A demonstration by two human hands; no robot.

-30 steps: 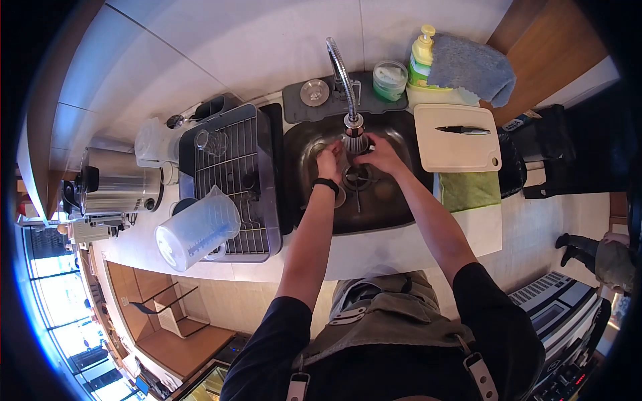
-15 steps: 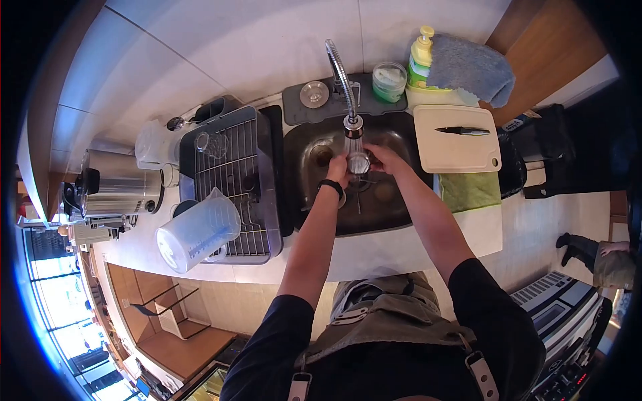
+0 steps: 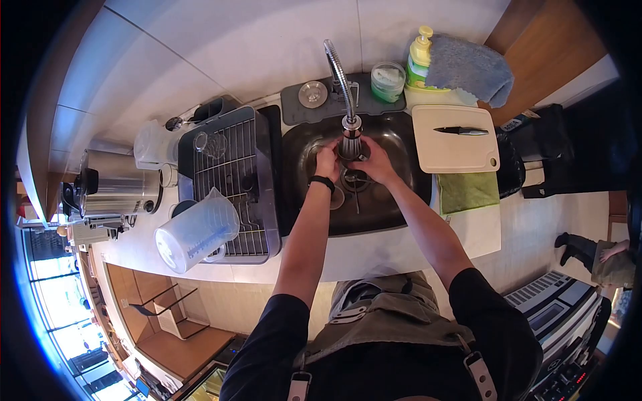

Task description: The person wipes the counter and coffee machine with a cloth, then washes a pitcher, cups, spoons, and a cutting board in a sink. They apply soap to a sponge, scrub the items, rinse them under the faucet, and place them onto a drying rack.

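Observation:
Under the tap head (image 3: 352, 125) my left hand (image 3: 327, 162) and my right hand (image 3: 375, 162) are closed on a clear drinking glass (image 3: 350, 148) from either side. Tap and fingers hide much of it. Both hands are over the dark metal sink (image 3: 391, 220). Below them, a spoon-like utensil (image 3: 356, 199) and a small round dish (image 3: 337, 198) lie on the sink floor, partly covered.
To the left stands a dish rack (image 3: 271, 220) with a large plastic measuring jug (image 3: 200, 230). A knife (image 3: 461, 131) rests on a white cutting board (image 3: 441, 157) at right. Behind the sink are a tub of green liquid (image 3: 388, 83) and a yellow pump bottle (image 3: 418, 60).
The glass and both hands have shifted slightly left and up beneath the tap. My right hand has turned inward, closer to the left, and the utensil below shows more.

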